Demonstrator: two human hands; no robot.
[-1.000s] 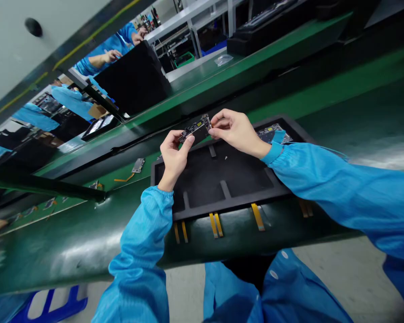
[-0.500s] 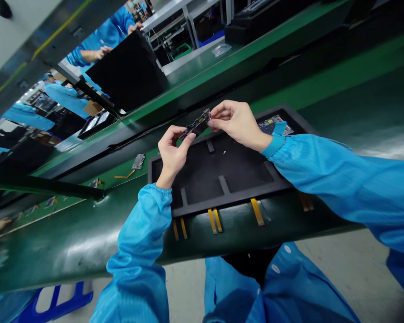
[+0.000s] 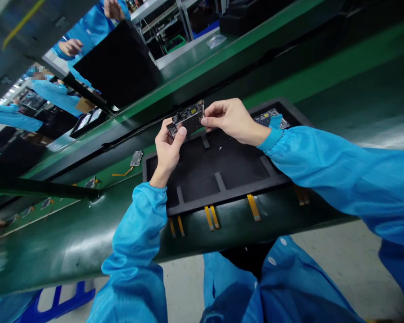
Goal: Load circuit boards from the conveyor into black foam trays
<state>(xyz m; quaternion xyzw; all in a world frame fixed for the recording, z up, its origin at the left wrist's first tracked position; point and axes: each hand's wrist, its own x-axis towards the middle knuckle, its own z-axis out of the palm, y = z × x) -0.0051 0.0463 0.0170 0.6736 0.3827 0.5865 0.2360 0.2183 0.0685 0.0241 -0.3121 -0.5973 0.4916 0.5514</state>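
The person wears a bright blue, slightly shiny smock (image 3: 299,287) with pale round fasteners (image 3: 272,260) down its front, parting over a black area (image 3: 245,258). The loose, wrinkled left sleeve (image 3: 138,242) and right sleeve (image 3: 340,175) gather at the wrists. A blue band (image 3: 268,140) with a protruding tab (image 3: 276,121) circles the right wrist. The left hand (image 3: 168,146) and right hand (image 3: 234,121) are gloveless.

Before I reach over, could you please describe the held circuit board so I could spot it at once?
On the green bench is a black tray; above it, find the left hand and right hand. The dark circuit board spans them; unlike the other board inside the tray, it is held at both ends.
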